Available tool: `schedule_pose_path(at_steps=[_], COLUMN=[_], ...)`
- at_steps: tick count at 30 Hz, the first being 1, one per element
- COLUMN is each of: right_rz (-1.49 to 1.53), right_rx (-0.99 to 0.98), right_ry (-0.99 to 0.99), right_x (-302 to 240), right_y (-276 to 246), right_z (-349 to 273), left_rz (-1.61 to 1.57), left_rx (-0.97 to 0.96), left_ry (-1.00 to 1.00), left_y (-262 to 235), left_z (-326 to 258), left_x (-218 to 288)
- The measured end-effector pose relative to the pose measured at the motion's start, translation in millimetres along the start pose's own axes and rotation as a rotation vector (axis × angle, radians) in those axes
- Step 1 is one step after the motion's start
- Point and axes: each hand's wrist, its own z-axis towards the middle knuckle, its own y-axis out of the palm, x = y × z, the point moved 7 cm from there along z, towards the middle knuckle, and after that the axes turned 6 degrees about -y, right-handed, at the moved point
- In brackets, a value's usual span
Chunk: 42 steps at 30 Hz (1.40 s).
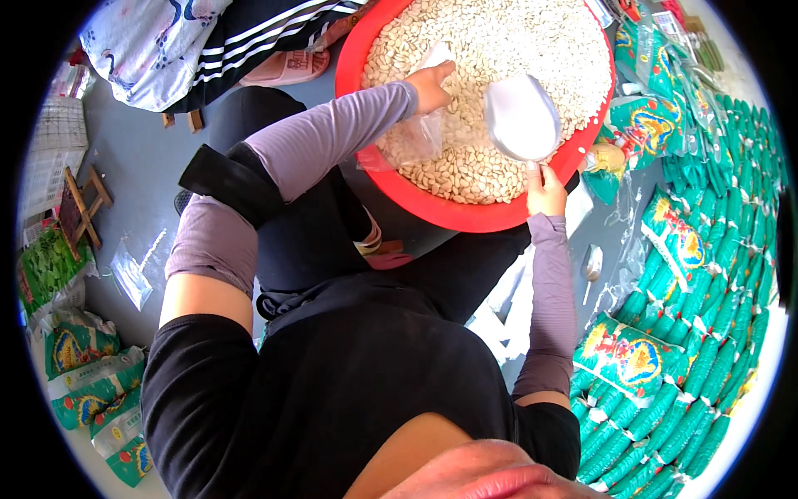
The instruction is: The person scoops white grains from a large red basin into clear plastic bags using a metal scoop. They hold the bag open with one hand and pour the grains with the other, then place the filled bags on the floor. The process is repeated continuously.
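A large red tub (465, 218) full of pale seeds (532, 41), which look like pumpkin seeds, stands in front of me. My right hand (546, 193), at the tub's near right rim, is closed around the short handle of a white scoop (522, 116). The scoop's bowl rests over the seeds. My left hand (431, 88) is above the left part of the seeds, its fingers closed on a clear plastic bag (420, 138). That bag spreads below the wrist, and a whitish part shows beyond the fingers. My fingertips are partly hidden.
Stacked green packets (690, 366) fill the right side, with more (100, 374) at lower left. A metal spoon (592, 264) and plastic scraps lie on the grey floor. Another person's striped trouser leg (266, 41) and pink slipper (291, 66) are at upper left, a small wooden stool (83, 208) farther left.
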Motion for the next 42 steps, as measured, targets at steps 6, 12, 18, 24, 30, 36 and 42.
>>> schedule_pose_path(at_steps=[6, 12, 18, 24, 30, 36, 42], right_rz=[-0.465, 0.474, 0.825, 0.816, 0.691, 0.765, 0.793], right_rx=[0.34, 0.014, -0.033, -0.083, -0.302, -0.348, -0.335], right_ry=[-0.418, -0.107, -0.078, 0.097, 0.076, 0.215, 0.241], right_x=[24, -13, -17, 18, 21, 47, 59], right_y=[28, 85, 102, 113, 123, 134, 145], right_z=[11, 54, 60, 32, 1, -24, -32], left_rz=[-0.391, -0.584, -0.926, -0.886, -0.823, -0.755, 0.377], left_rx=[-0.166, -0.245, -0.258, -0.183, -0.096, -0.011, 0.2], left_ry=[0.173, 0.185, 0.394, 0.579, 0.393, 0.252, 0.368], left_y=[5, -24, -121, -214, -274, -232, -219], left_z=[0, -41, -116, -173, -136, -138, -125], left_x=[12, 49, 69, 66, -16, -34, -122])
